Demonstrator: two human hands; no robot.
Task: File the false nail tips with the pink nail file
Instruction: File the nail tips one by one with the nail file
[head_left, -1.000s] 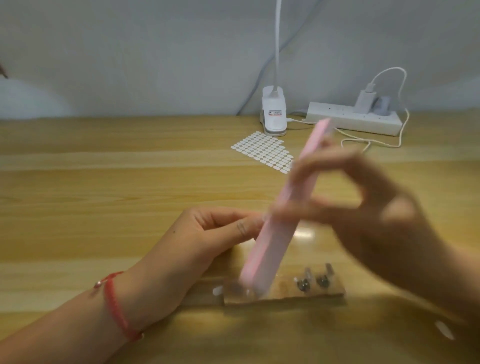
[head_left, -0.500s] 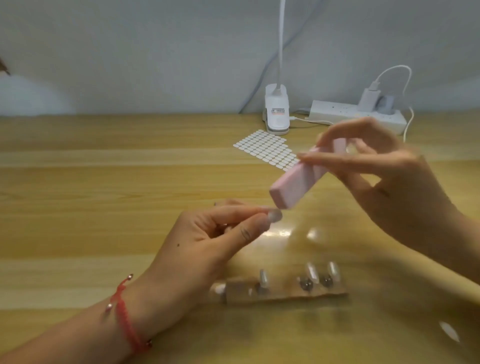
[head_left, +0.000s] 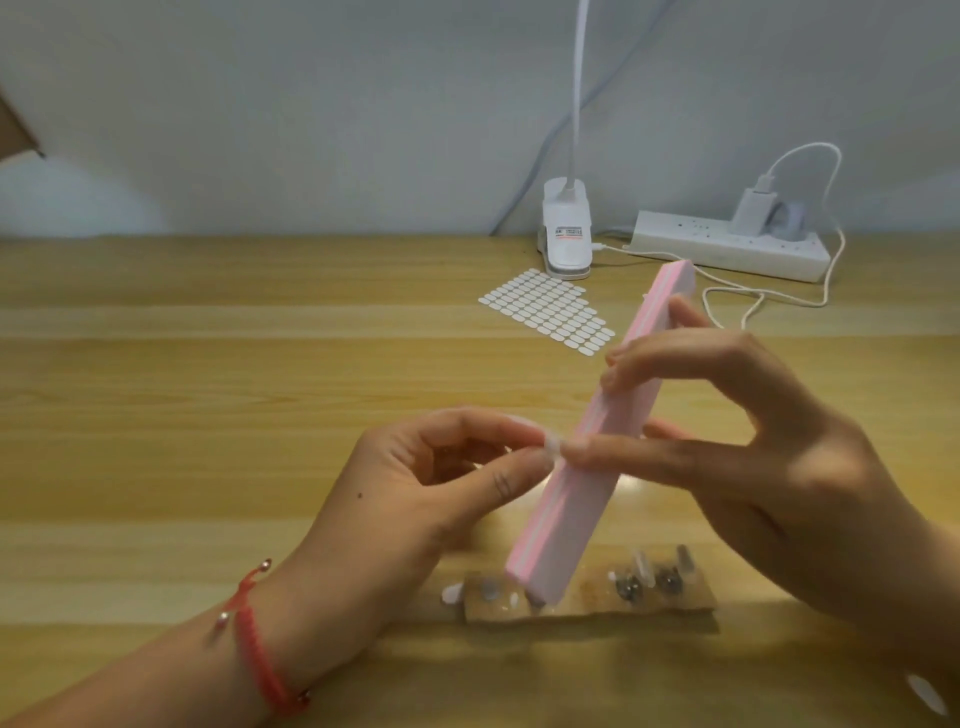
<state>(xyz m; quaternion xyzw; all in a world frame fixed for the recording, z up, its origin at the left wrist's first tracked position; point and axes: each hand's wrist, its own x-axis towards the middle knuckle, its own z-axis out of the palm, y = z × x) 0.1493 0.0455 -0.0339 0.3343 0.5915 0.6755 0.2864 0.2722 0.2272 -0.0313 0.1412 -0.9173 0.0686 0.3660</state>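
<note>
Above the left half of the brown strip (head_left: 693, 605), in the head view, the left hand (head_left: 431, 493) pinches one false nail tip (head_left: 553, 446) between thumb and forefinger, with the other fingers curled in behind. The tip touches the edge of the pink nail file (head_left: 576, 499). The right hand (head_left: 753, 467) holds the file steeply tilted, thumb laid across its broad face and fingertips pressing higher up its far side. The file's low end hangs just over the strip.

Risks, as I judge them:
- The tip is small and held only by its end, so a hard stroke could flick it out of the pinch.
- The file's low end could knock over whatever stands on the strip beneath it.
- The abrasive edge could graze the left thumb.

Counted:
- one file
- one tip in hand
- two upright tips (head_left: 641, 564) clear on the strip's right half
- pale shapes at its left end, too blurred to count
- one loose pale piece (head_left: 930, 696) on the table right of the strip

Well behind the strip there is one sticker sheet (head_left: 545, 312), one lamp clamp (head_left: 567, 244) and one power strip (head_left: 727, 248).
</note>
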